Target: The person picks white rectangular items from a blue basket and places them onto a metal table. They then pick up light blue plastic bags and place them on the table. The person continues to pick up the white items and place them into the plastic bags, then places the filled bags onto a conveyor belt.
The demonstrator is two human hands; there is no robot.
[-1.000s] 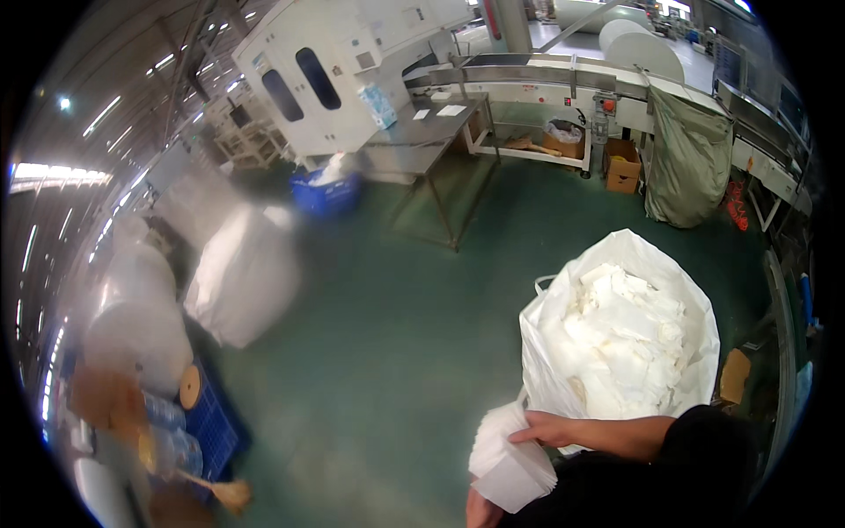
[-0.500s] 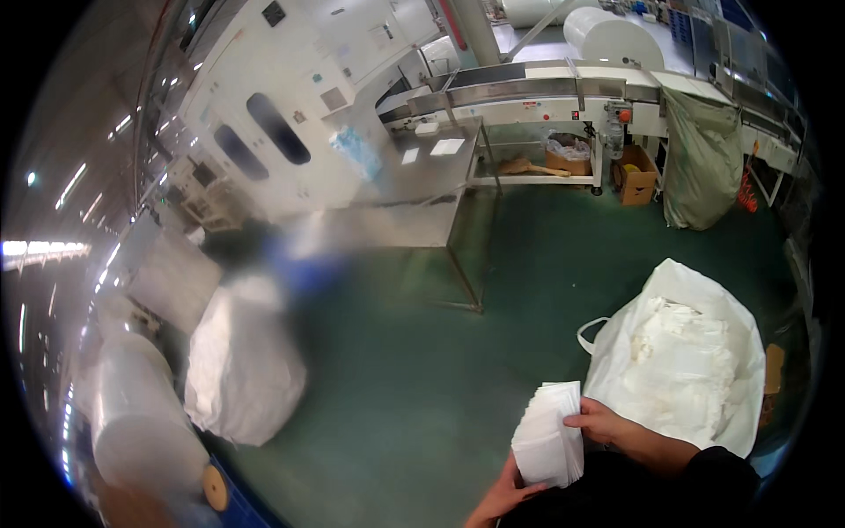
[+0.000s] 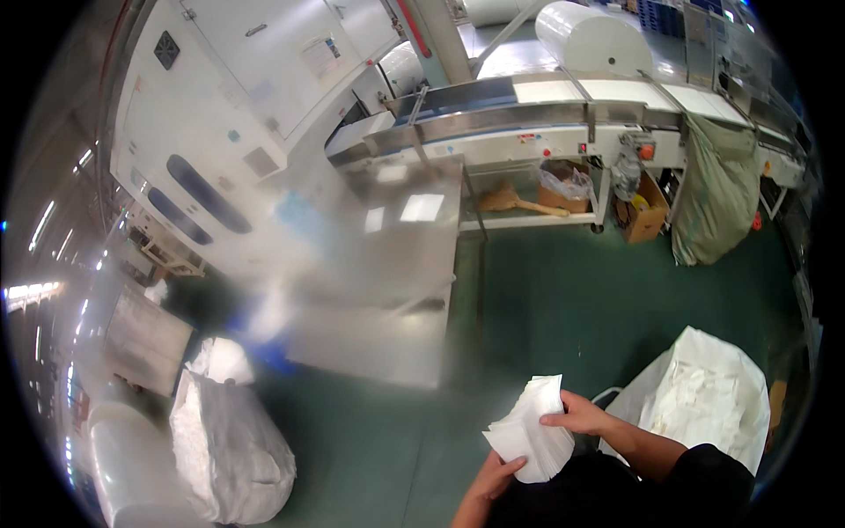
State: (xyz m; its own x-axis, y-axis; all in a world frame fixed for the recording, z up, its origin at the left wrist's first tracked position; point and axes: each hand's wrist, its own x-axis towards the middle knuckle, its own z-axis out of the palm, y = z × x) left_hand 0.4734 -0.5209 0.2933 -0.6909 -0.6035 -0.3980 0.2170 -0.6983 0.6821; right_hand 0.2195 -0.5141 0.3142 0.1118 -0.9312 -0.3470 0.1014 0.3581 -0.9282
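Between my two hands is a thick stack of white paper sheets point(image 3: 534, 429), fanned out at its left side. My left hand point(image 3: 497, 475) grips the lower left corner, thumb on top. On the upper right edge my right hand point(image 3: 572, 414) is closed, its thumb lying across the top sheet. Just beyond my right forearm stands a large white sack point(image 3: 656, 383), open at the top and filled with white sheets point(image 3: 709, 400).
A steel table point(image 3: 378, 339) stands ahead, left of centre, before a white machine cabinet point(image 3: 255, 114). Behind it runs a conveyor point(image 3: 510, 123) with a green cloth point(image 3: 717, 189) hanging down. Another filled white sack point(image 3: 238, 449) is at lower left. Cardboard boxes point(image 3: 647, 220) sit under the conveyor.
The view has shifted, and the steel table and conveyor look nearer. The stack has moved slightly left and its sheets are spread wider at the left. Both hands still hold it.
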